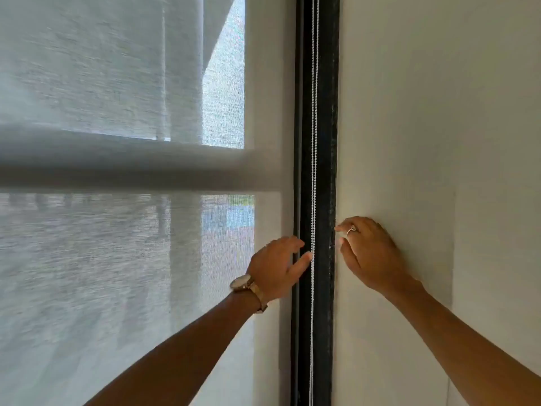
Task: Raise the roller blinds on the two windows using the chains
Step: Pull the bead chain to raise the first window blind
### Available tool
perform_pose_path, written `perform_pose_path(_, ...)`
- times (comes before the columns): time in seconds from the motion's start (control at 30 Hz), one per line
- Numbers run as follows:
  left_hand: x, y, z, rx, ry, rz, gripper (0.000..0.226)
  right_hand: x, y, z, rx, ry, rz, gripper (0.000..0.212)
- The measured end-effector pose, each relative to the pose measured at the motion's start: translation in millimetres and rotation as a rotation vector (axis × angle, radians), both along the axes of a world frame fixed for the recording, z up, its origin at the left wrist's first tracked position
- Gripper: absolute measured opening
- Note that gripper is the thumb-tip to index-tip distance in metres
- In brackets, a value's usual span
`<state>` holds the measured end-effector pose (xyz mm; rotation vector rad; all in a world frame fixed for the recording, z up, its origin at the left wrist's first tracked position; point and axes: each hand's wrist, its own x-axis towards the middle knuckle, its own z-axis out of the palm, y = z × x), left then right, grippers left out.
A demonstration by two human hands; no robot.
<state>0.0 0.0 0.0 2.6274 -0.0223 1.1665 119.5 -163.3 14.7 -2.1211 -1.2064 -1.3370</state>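
A sheer grey roller blind (123, 259) hangs down over the window on the left and covers the glass. A white bead chain (314, 142) runs vertically in front of the black window frame (325, 171). My left hand (278, 268), with a watch on the wrist, reaches the chain from the left; its fingertips touch the chain but are spread, not closed around it. My right hand (369, 253), with a ring on one finger, lies against the wall just right of the frame, fingers apart, a short way from the chain.
A plain cream wall (439, 112) fills the right half of the view. Through the blind show a horizontal window bar (117, 162) and blurred shapes outside.
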Motion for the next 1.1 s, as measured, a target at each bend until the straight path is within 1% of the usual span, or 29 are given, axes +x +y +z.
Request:
perform_pose_path(0.07,30.3,6.4,4.9,-0.188,-0.050,-0.031,0.043,13.2,5.0,1.0,-0.081,-0.058,-0.043,0.040)
perform_pose_path(0.13,62.2,10.3,12.3,-0.296,-0.092,-0.030,0.037,24.3,12.1,2.2,-0.144,-0.102,-0.094,0.042)
perform_pose_path(0.2,92.4,13.3,17.9,-0.431,-0.099,-0.075,0.030,30.3,21.1,4.1,-0.155,-0.134,-0.138,0.042)
perform_pose_path(0.23,105.3,15.7,20.0,-0.468,-0.115,-0.104,0.028,32.9,24.2,3.5,-0.150,-0.146,-0.155,0.040)
perform_pose_path(0.33,128.1,20.7,25.9,-0.460,-0.166,-0.138,0.022,36.2,26.5,2.2,-0.106,-0.184,-0.188,0.033)
perform_pose_path(0.4,137.9,24.8,27.3,-0.446,-0.187,-0.173,0.020,38.5,27.8,-0.6,-0.084,-0.215,-0.199,0.033)
perform_pose_path(0.43,139.4,25.7,27.7,-0.476,-0.197,-0.204,0.021,39.0,28.4,-1.7,-0.086,-0.228,-0.209,0.034)
perform_pose_path(0.5,135.3,22.4,34.7,-0.644,-0.248,-0.313,0.023,39.3,29.4,-1.3,-0.096,-0.259,-0.224,0.040)
perform_pose_path(0.6,130.6,20.0,61.7,-0.972,-0.333,-0.433,0.019,42.6,29.7,-1.6,-0.115,-0.298,-0.248,0.035)
perform_pose_path(0.67,128.4,20.1,87.7,-1.054,-0.315,-0.480,0.016,43.1,29.5,-2.1,-0.110,-0.298,-0.235,0.034)
perform_pose_path(0.73,123.7,18.1,116.7,-1.030,-0.298,-0.533,0.020,40.9,29.3,-1.4,-0.094,-0.277,-0.210,0.037)
perform_pose_path(0.83,110.5,13.0,157.5,-0.944,-0.360,-0.606,0.036,37.6,27.8,0.8,-0.050,-0.259,-0.127,0.040)
perform_pose_path(0.9,101.7,11.7,172.1,-0.852,-0.410,-0.619,0.035,34.0,26.1,-0.1,0.024,-0.192,-0.027,0.036)
perform_pose_path(1.0,92.3,12.5,172.1,-0.667,-0.410,-0.550,0.034,29.8,24.4,-1.2,0.167,-0.035,0.155,0.035)
perform_pose_path(1.03,90.0,13.2,169.5,-0.662,-0.427,-0.541,0.034,27.7,24.2,-0.1,0.211,0.028,0.204,0.036)
perform_pose_path(1.1,84.6,16.5,167.7,-0.760,-0.474,-0.571,0.036,22.7,25.7,6.1,0.300,0.151,0.297,0.040)
